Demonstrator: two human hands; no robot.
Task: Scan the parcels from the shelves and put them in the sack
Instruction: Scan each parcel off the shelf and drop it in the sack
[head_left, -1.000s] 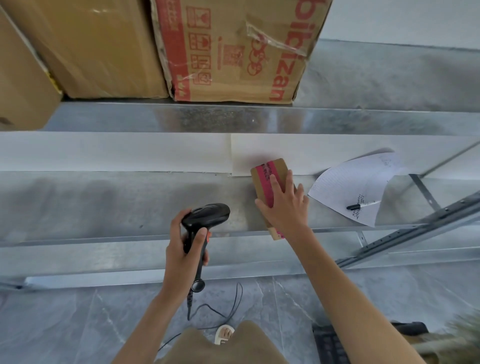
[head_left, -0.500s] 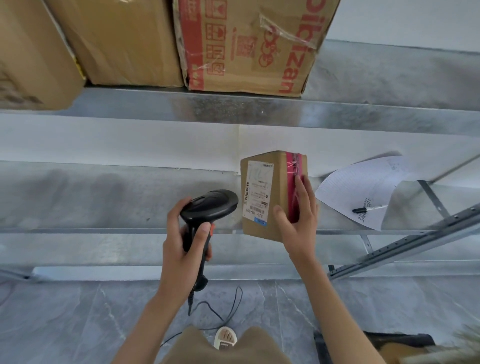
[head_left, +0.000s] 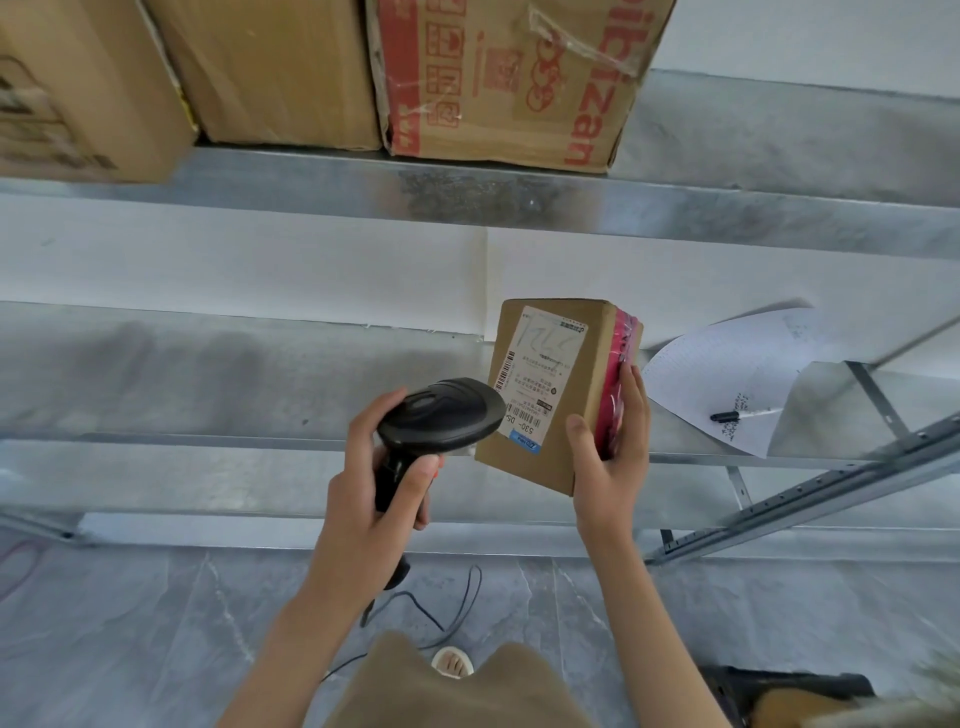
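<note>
Cardboard parcel (head_left: 558, 395): gripped by right hand (head_left: 610, 457), label facing scanner (head_left: 441, 415) at 9 o'clock, clasped in left hand (head_left: 371, 499). Scan pending; sack not visible; bagging remains.

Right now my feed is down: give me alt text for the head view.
The right hand holds a small cardboard parcel label-forward while the left hand aims a black corded scanner at its label. Behind, a metal shelf holds a paper sheet with a pen; larger cartons sit on the shelf above.
</note>
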